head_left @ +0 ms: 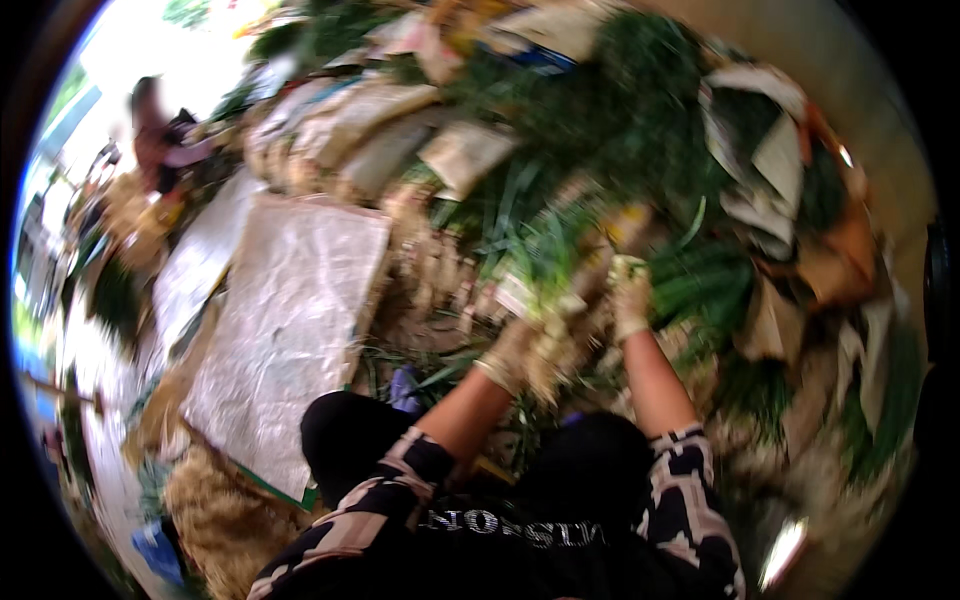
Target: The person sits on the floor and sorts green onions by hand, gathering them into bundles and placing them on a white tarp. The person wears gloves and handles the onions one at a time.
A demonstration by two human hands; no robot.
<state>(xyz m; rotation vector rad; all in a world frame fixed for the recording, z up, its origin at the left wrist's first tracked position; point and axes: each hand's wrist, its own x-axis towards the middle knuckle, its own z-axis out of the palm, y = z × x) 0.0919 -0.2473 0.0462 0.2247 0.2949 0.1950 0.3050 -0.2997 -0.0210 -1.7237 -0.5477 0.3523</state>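
My left hand (508, 355), in a pale glove, is closed round a bunch of green onions (550, 255). Their green leaves point away from me, and the pale stalks and stringy roots hang toward my lap. To its right, my right hand (630, 298) wears a similar glove and is raised beside the bunch, apart from it. Its fingers look curled, but blur hides what they hold, if anything. Just right of that hand lies a pile of dark green onion leaves (705, 285).
A large whitish woven sack (290, 320) lies flat at my left. Heaped onions (620, 110) and rolled sacks (370, 125) fill the far side. A tan root pile (225, 515) sits at the lower left. Another person (165, 145) is at the far left.
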